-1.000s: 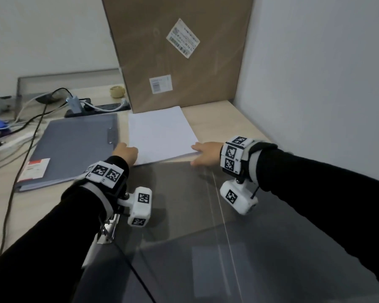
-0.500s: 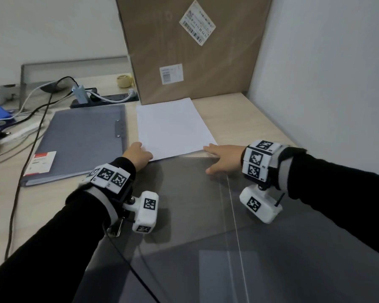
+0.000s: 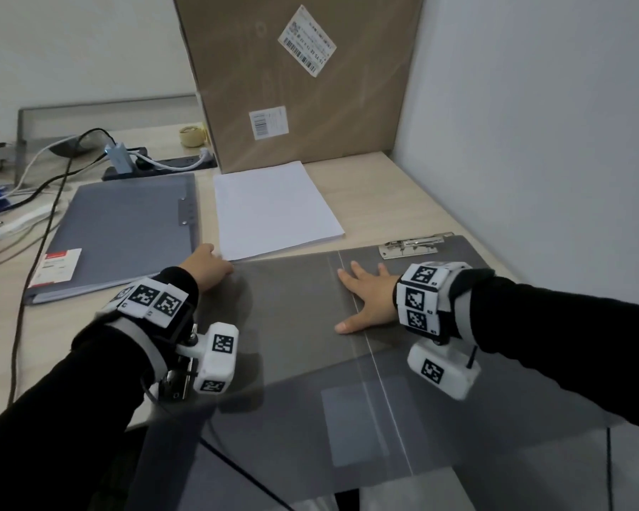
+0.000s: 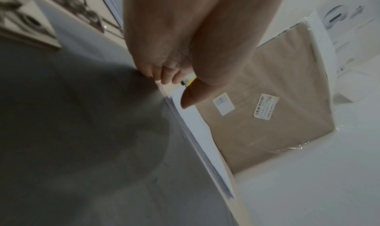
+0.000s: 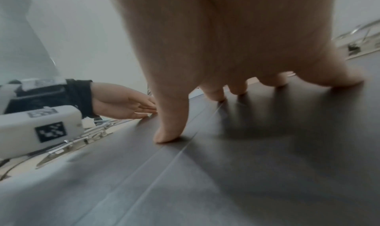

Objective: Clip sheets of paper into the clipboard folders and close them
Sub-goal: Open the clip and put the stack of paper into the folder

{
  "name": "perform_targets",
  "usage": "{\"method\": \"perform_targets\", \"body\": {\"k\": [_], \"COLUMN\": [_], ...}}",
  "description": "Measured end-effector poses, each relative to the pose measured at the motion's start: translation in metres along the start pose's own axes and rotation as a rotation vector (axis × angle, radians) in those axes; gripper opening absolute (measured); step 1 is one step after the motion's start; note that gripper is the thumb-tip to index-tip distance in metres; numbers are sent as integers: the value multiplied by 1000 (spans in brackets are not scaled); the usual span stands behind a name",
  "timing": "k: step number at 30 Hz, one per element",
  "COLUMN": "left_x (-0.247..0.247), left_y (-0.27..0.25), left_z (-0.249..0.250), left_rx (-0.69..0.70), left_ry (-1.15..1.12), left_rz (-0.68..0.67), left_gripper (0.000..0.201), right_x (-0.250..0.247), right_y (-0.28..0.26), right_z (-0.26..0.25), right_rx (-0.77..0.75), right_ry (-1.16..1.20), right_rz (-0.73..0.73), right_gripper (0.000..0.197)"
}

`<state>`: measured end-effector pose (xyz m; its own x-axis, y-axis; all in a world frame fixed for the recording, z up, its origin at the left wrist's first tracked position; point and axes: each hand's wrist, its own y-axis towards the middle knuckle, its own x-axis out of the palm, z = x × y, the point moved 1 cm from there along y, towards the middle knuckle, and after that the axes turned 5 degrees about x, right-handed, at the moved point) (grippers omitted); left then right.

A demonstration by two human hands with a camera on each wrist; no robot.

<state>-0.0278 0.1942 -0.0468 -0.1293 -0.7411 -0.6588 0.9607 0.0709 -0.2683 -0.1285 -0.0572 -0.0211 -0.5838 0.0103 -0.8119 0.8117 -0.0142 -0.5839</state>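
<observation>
A dark grey clipboard folder (image 3: pixel 292 326) lies opened flat on the desk in front of me, its metal clip (image 3: pixel 414 245) at the far right edge. My right hand (image 3: pixel 369 296) presses flat on it beside the spine crease, fingers spread (image 5: pixel 170 132). My left hand (image 3: pixel 205 267) is at the folder's far left corner, where its curled fingers (image 4: pixel 164 76) hold the edge. Just beyond that corner lies a stack of white paper (image 3: pixel 273 208), loose on the desk. A closed blue-grey folder (image 3: pixel 126 230) lies to the left.
A tall cardboard box (image 3: pixel 303 79) stands behind the paper. The wall runs close along the right. A power strip with cables (image 3: pixel 155 164) sits at the back left, and one dark cable trails down the desk's left side.
My right hand has moved from the folder's far edge back onto its surface and now lies flat by the spine. The left hand stays at the far left corner. The view shifted and the clip now shows.
</observation>
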Motion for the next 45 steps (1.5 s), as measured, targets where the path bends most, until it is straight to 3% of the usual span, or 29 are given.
{"method": "perform_targets", "body": {"k": [9,17,21,23,31,40,45], "left_x": [2,-3,-3,-1,5,4,-1], "left_y": [-15,1,12,19,30,27,30], "left_z": [-3,9,15,15,22,35,42], "left_rx": [10,-24,-43,-48,-31,22,13], "left_ry": [-92,-171,-181,-201,-242,-269,-505], "left_rz": [30,46,49,44,44,88,144], "left_gripper": [64,63,60,56,57,56,53], "right_x": [-12,-24,-49,-62,-63,-55,-54], "right_y": [5,24,27,35,61,67,67], "right_z": [11,32,21,14,-14,-17,-17], "right_rx": [-112,-87,-116,-134,-119,-127,-120], "right_ry": [21,75,129,153,-4,-15,11], "right_rz": [45,22,189,246,136,140,148], "right_gripper": [101,101,75,75,74,77,76]}}
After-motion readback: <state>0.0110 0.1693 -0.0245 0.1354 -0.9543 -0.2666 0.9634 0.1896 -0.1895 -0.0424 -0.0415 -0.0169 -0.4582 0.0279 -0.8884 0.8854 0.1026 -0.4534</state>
